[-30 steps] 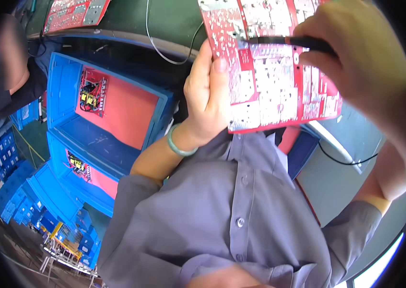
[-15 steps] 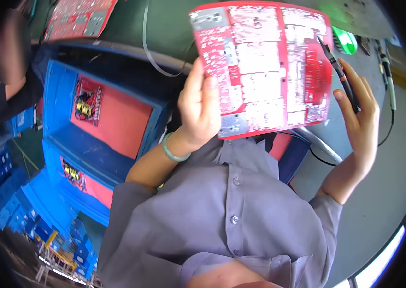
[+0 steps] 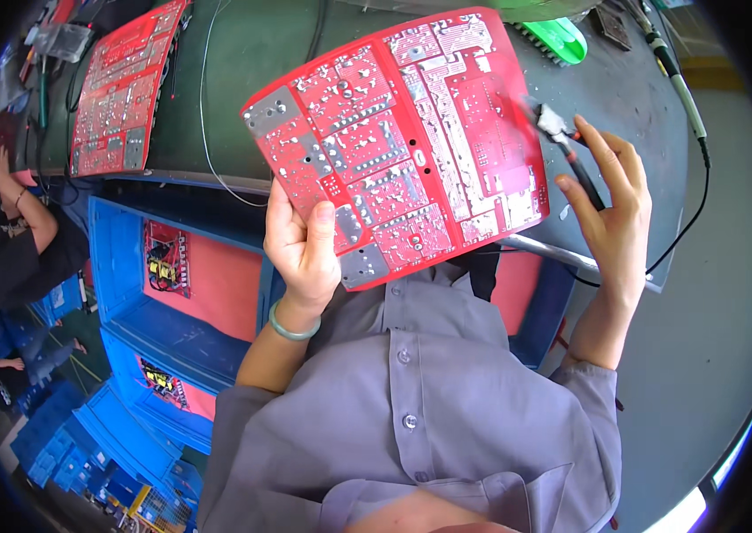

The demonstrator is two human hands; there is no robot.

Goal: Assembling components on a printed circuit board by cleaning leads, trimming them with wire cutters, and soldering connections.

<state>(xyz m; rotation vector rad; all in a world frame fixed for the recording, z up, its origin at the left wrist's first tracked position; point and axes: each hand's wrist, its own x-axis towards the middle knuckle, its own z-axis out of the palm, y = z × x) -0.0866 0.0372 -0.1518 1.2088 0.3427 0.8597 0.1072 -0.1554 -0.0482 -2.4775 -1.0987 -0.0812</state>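
Note:
Between the fingers and thumb of my left hand point(image 3: 303, 249) is a large red circuit board point(image 3: 393, 151), gripped at its lower left corner. It is held tilted above the bench edge, with its solder side, full of silvery joints and traces, facing up. My right hand point(image 3: 614, 200) is closed around the dark handles of pliers point(image 3: 582, 173). Motion smears their tip, which lies close to the board's right edge; whether it touches cannot be made out.
Another red circuit board point(image 3: 118, 98) rests on the dark green bench point(image 3: 242, 80). A green brush point(image 3: 558, 42) and a soldering iron with its cord point(image 3: 676, 71) lie at the far right. Blue crates point(image 3: 180, 333) holding boards on pink sheets stand left. A person point(image 3: 25, 231) sits beyond.
The circuit board has shifted left and turned, so its solder side shows more clearly. My right hand has moved left and down with the pliers. The person at the left has moved too.

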